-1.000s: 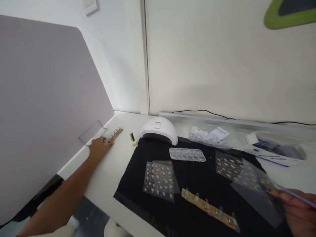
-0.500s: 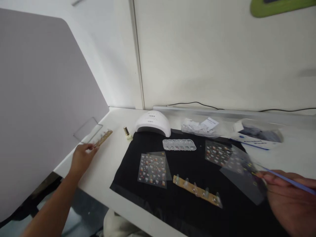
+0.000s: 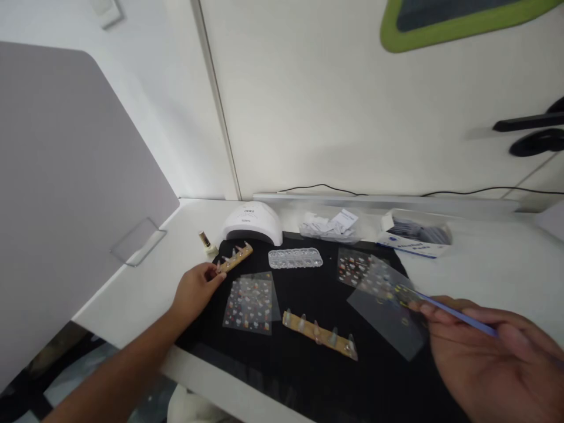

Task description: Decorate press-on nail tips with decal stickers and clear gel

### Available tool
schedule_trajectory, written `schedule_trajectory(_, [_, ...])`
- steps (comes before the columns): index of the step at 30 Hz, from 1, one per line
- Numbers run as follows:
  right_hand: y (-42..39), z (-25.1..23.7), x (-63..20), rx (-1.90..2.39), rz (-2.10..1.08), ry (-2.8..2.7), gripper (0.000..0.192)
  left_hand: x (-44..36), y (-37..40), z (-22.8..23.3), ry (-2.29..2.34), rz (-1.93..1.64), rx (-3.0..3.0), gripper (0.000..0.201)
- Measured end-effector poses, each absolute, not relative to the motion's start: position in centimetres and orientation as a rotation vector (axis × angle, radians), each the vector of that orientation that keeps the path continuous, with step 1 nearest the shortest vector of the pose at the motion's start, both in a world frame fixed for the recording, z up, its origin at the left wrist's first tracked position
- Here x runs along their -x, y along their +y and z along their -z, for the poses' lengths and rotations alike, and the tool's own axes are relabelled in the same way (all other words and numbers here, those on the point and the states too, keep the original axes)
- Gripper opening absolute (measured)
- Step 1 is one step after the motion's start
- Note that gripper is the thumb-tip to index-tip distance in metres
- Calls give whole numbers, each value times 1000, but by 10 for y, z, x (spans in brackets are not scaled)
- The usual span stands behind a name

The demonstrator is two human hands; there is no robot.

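My left hand [image 3: 198, 289] pinches the near end of a wooden strip [image 3: 235, 259] carrying several upright false nail tips, over the left edge of the black mat [image 3: 308, 382]. A slim blue-purple stick-like tool [image 3: 458, 316] lies in my right hand [image 3: 493, 346], its fingers closed on it, palm turned up. By those fingertips is a small patch of yellow marks [image 3: 403, 294], too blurred to name. A second strip of nail tips [image 3: 321, 335] rests on the mat between my hands. Patterned sticker sheets [image 3: 249, 302] lie left of it, with more sheets [image 3: 361, 270] under the tool's end.
A white nail lamp [image 3: 253, 217] stands at the back, with a small polish bottle [image 3: 207, 242] to its left. Behind the clear compartment case [image 3: 295, 258] are a bag of white packets [image 3: 330, 226] and a box of pads [image 3: 414, 235]. A grey panel [image 3: 79, 176] borders the left side.
My left hand has brought the strip of nail tips rightward from the white table to the mat's edge. My right hand still holds the tool. The view has shifted to the right.
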State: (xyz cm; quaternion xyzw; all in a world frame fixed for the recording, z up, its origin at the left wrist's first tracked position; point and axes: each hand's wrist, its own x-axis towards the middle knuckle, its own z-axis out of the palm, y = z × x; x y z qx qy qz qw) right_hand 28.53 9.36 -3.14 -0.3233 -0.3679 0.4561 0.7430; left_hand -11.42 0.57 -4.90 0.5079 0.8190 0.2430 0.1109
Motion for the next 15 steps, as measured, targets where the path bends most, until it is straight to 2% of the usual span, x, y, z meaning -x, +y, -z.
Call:
schedule_trajectory(7, [74,12,-280,719,-1093,-900,6,106,76,50,2515,-624,-1420,33])
schedule_trajectory(15, [69,6,-278,668,-1131,-920,12,98,131,53,2572,-653,-1334,35])
